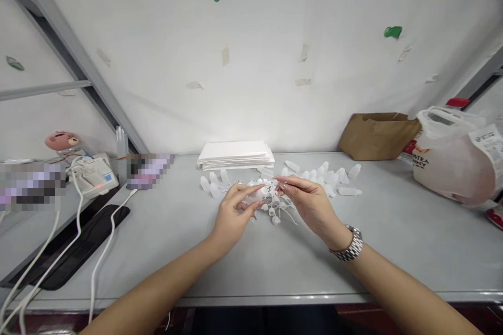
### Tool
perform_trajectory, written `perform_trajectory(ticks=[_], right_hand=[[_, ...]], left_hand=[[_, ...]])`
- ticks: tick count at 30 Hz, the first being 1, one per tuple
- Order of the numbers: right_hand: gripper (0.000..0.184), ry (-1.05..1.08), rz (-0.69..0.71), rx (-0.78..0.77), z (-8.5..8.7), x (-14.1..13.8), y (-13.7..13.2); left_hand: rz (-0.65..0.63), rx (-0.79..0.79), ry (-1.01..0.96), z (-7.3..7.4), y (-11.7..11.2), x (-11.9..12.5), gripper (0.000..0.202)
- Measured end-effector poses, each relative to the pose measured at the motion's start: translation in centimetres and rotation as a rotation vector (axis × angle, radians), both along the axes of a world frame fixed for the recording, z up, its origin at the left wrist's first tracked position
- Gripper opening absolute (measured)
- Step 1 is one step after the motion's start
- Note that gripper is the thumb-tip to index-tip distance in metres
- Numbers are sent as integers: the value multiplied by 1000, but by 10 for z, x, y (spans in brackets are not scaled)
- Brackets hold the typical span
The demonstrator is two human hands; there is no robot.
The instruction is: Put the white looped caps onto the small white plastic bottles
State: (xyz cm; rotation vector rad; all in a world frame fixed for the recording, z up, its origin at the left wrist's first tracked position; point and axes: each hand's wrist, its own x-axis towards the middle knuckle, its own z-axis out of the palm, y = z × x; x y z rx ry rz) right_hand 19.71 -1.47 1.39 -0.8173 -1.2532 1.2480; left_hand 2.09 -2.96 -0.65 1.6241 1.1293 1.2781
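My left hand has its fingers curled round a small translucent white plastic bottle, thumb and forefinger pinching toward the middle. My right hand, with a metal watch on its wrist, pinches a small white cap piece right beside the bottle. Both hands meet above a heap of small white caps and stoppers on the grey table. More loose small bottles lie scattered behind the hands.
A stack of white sheets lies at the wall. A brown paper bag and a white plastic bag stand at the right. On the left are a black phone, white cables, a charger box and a pink figurine.
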Motion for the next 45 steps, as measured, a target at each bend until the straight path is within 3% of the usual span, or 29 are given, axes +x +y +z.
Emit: perform_trajectory(ticks=[5, 9, 17, 33, 45], right_hand=[[20, -307, -162, 274, 0, 1, -7], [28, -460, -230, 480, -3, -1, -9], [33, -568, -267, 674, -9, -2, -7], [31, -632, -259, 720, -12, -2, -6], [24, -828, -288, 877, -20, 3, 3]], left_hand=[[132, 227, 151, -3, 0, -2, 28], [168, 328, 198, -3, -1, -3, 28], [179, 431, 255, -5, -2, -2, 29], [183, 559, 354, -4, -2, -4, 34], [224, 590, 502, -8, 3, -10, 35]])
